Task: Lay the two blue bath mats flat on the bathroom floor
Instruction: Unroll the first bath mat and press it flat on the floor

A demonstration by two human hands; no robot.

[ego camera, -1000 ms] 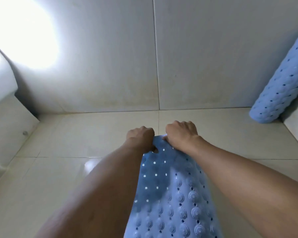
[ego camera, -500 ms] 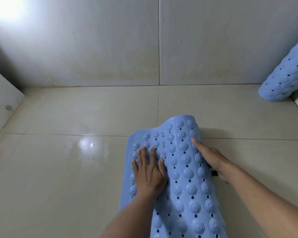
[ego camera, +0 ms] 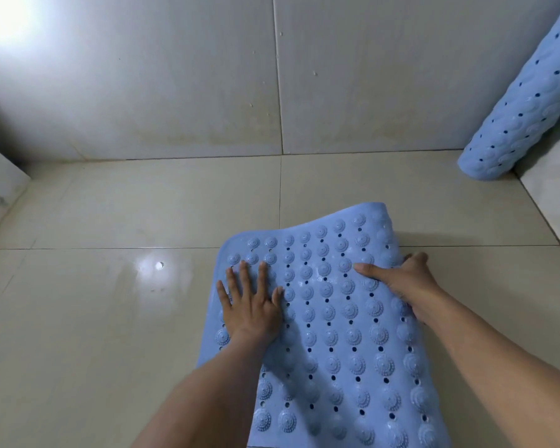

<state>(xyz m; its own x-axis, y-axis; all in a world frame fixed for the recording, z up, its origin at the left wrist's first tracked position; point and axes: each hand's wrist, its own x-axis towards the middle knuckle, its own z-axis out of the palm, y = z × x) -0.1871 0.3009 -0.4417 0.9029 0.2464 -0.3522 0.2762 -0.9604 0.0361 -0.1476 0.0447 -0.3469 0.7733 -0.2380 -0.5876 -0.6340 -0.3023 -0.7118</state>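
Note:
A blue bath mat (ego camera: pixel 333 334) with raised round bumps and holes lies on the tiled floor in front of me. Its far right corner still curls up off the tiles. My left hand (ego camera: pixel 249 302) presses flat on the mat's left side, fingers spread. At the mat's right edge my right hand (ego camera: pixel 404 282) has its thumb on top and its fingers wrapped under the edge. The second blue bath mat (ego camera: pixel 527 105) is rolled up and leans in the far right corner against the wall.
Beige floor tiles (ego camera: pixel 126 302) stretch to the left of the mat, with a light reflection on them. The grey tiled wall (ego camera: pixel 207 76) stands just beyond. A low white ledge (ego camera: pixel 0 189) sits at the left, another ledge (ego camera: pixel 556 195) at the right.
The mat went from bunched in both fists to spread out on the floor. My left hand now presses flat on it, and my right hand moved to the right edge.

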